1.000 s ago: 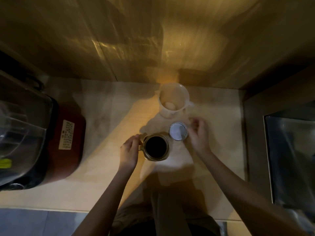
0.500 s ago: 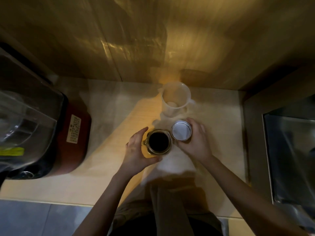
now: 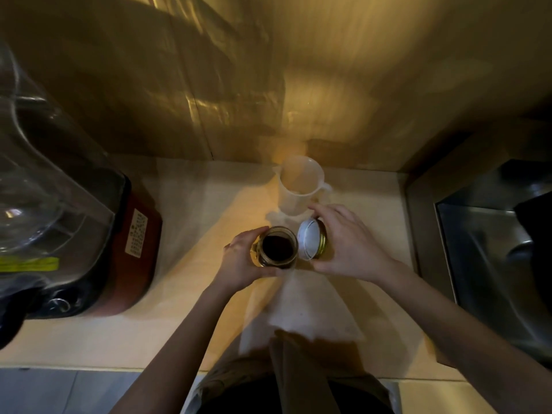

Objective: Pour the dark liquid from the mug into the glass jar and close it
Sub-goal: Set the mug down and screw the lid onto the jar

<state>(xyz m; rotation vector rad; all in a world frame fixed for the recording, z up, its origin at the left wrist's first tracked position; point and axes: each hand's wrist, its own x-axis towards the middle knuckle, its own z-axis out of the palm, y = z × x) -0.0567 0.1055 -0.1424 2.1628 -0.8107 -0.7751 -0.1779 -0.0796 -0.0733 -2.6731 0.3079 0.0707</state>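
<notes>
A glass jar (image 3: 277,248) holding dark liquid stands open on the counter, and my left hand (image 3: 242,262) is wrapped around its left side. Just right of the jar's mouth my right hand (image 3: 348,245) holds the gold-rimmed lid (image 3: 311,239), tilted on edge with its white inner face toward the jar. Behind them, near the wall, stands a pale translucent mug (image 3: 301,183) with a handle on its right; it looks empty.
A blender with a dark red base (image 3: 131,249) and clear jug fills the counter's left side. A steel sink (image 3: 493,255) lies to the right. A white cloth or paper (image 3: 301,306) is spread under and in front of the jar on the wooden counter.
My left hand closed around the jar. My right hand took the lid off the counter, lifted it and tilted it toward the jar's mouth.
</notes>
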